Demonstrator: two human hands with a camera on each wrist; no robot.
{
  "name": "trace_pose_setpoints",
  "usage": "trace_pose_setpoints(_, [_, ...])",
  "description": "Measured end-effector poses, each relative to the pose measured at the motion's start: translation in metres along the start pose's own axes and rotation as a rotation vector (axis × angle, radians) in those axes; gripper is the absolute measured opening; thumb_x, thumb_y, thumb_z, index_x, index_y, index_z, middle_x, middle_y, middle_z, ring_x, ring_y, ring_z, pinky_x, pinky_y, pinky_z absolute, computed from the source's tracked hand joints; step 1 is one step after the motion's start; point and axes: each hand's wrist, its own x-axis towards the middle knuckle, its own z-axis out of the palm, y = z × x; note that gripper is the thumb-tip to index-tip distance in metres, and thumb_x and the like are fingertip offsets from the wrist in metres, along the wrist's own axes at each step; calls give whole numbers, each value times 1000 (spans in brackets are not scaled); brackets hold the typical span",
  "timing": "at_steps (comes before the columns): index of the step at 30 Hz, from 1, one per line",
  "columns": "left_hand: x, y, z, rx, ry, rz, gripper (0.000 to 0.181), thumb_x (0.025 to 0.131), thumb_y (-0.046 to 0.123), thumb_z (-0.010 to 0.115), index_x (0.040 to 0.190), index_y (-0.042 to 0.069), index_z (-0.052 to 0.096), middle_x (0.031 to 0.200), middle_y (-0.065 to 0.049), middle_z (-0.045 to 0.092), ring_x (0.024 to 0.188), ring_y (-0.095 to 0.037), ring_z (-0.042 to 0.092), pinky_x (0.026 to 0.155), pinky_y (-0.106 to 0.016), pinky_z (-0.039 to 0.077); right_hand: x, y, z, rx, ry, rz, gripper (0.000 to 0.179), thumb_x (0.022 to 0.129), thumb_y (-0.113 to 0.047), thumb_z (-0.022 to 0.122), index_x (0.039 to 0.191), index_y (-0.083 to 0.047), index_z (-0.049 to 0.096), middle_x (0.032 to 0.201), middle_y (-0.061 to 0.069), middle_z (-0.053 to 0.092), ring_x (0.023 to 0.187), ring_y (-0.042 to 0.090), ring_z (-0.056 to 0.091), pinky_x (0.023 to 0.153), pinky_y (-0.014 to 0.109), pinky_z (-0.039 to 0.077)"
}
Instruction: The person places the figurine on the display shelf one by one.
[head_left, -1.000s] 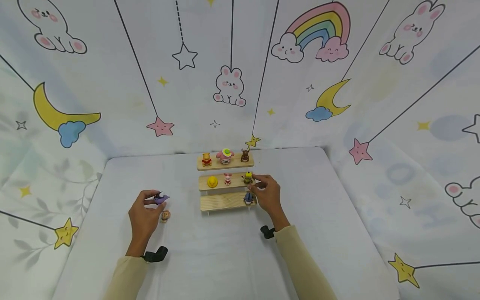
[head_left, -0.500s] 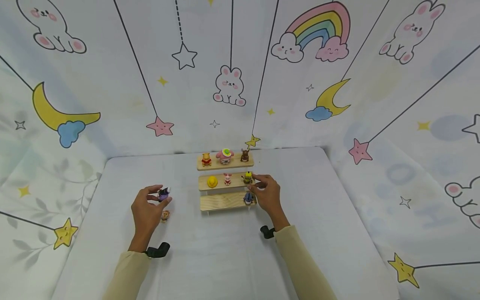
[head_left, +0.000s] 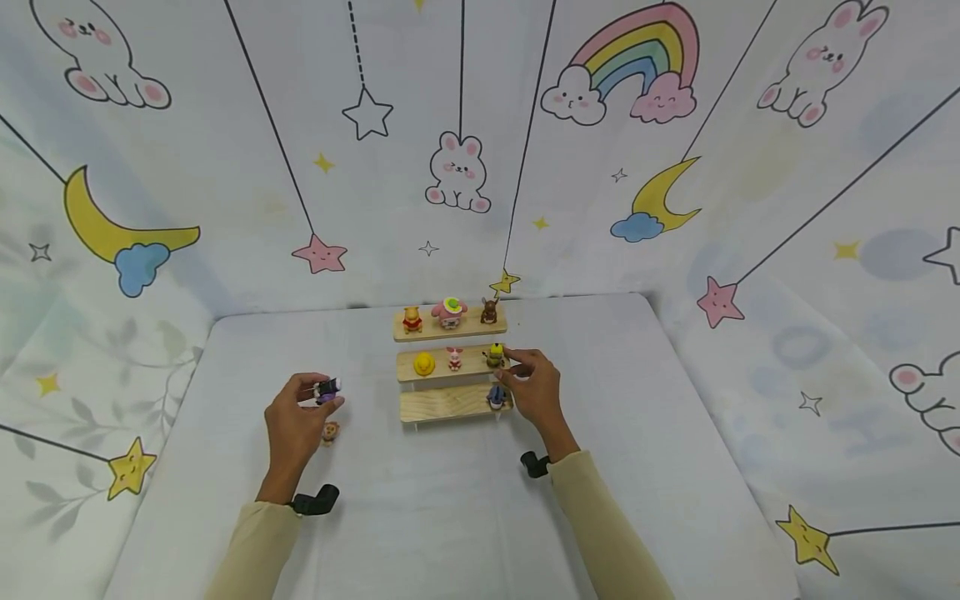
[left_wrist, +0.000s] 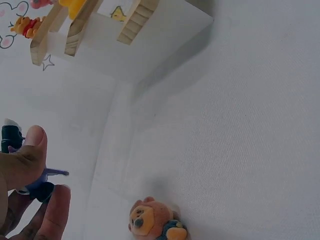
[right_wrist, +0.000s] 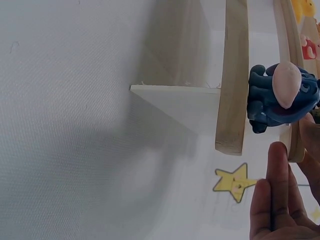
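My left hand [head_left: 296, 429] pinches a small purple-and-black figurine [head_left: 327, 390] above the table's left side. In the left wrist view, thumb and fingers cover part of that figurine [left_wrist: 37, 189]. A brown lion-like figurine [head_left: 331, 432] sits on the cloth just below this hand. My right hand [head_left: 536, 387] is at the right end of the middle shelf, thumb and forefinger pinching a yellow-and-green figurine [head_left: 495, 355]. In the right wrist view that figurine is mostly hidden; a blue donkey-like figurine [right_wrist: 280, 97] sits on the lowest shelf in front of the hand.
A three-step wooden shelf [head_left: 442, 405] stands at the back middle. Its upper steps carry a yellow bear [head_left: 412, 320], a pink figure with a hat [head_left: 450, 312], a brown figure [head_left: 489, 311], a yellow hat-like piece [head_left: 424, 363] and a piglet [head_left: 454, 358]. White cloth [head_left: 420, 508] covers the table.
My left hand has shifted slightly right and turned the purple-and-black figurine, so its dark part with a white tip now points right. My right hand stays at the middle shelf.
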Motion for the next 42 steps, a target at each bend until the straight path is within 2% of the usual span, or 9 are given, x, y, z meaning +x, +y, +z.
trace_pose_setpoints(6, [0, 0, 2, 52, -6, -10, 50, 81, 14, 94, 125, 11, 70, 120, -12, 75, 104, -30, 72, 78, -22, 48, 0, -2, 0, 8, -2, 6, 44, 91, -15, 86, 133, -23, 76, 122, 4, 71, 100, 24, 74, 98, 47, 58])
trace_pose_setpoints(11, [-1, 2, 2, 54, -1, -12, 50, 80, 13, 95, 124, 7, 75, 120, -15, 67, 105, -32, 66, 85, -34, 43, -1, -1, 0, -2, 3, 7, 44, 90, -14, 86, 133, -23, 76, 122, 4, 72, 100, 24, 74, 97, 47, 58])
trace_pose_setpoints(17, [-1, 3, 0, 41, -14, 14, 46, 83, 18, 93, 125, 12, 75, 119, -13, 67, 104, -28, 67, 79, -24, 44, -1, 0, 1, -3, 5, 3, 44, 91, -14, 86, 133, -23, 76, 123, 4, 71, 100, 24, 74, 96, 47, 59])
trace_pose_setpoints(20, [0, 3, -1, 1, -45, 17, 43, 89, 19, 88, 129, 15, 71, 119, -11, 70, 98, -29, 72, 68, -14, 51, -1, 1, 1, -5, 3, 5, 44, 91, -15, 85, 133, -23, 76, 122, 4, 71, 100, 24, 74, 97, 46, 59])
trace_pose_setpoints(23, [2, 3, -2, -46, -68, 36, 41, 93, 19, 84, 131, 15, 69, 114, -11, 71, 87, -28, 72, 59, -13, 55, -1, 1, 0, -1, 0, -4, 44, 91, -14, 85, 134, -22, 76, 122, 6, 71, 100, 25, 74, 98, 46, 59])
trace_pose_setpoints(26, [3, 4, -1, -45, -61, 75, 41, 93, 18, 84, 131, 13, 70, 108, -12, 69, 82, -23, 68, 59, -12, 54, -1, 1, 0, 1, 0, -10, 45, 91, -14, 85, 134, -22, 76, 123, 6, 71, 100, 26, 75, 98, 46, 59])
trace_pose_setpoints(30, [3, 6, -1, -9, -69, 84, 41, 93, 21, 84, 132, 12, 72, 110, -13, 63, 89, -23, 66, 63, -9, 51, -2, 0, -1, -1, 1, -10, 45, 91, -14, 86, 134, -22, 75, 123, 6, 71, 100, 26, 74, 98, 46, 59])
trace_pose_setpoints(37, [5, 11, -1, -90, -148, 64, 40, 96, 15, 80, 134, 10, 68, 117, -15, 61, 86, -32, 73, 61, -32, 63, -2, -1, -1, 3, -1, -5, 45, 91, -15, 85, 134, -22, 75, 124, 5, 71, 100, 25, 74, 98, 46, 58])
trace_pose_setpoints(42, [6, 14, -2, -115, -153, 42, 46, 92, 16, 85, 134, 14, 69, 118, -13, 63, 80, -15, 71, 59, -30, 63, -2, -1, -1, 3, -3, -13, 44, 92, -16, 84, 134, -22, 75, 124, 5, 71, 100, 25, 75, 98, 46, 58])
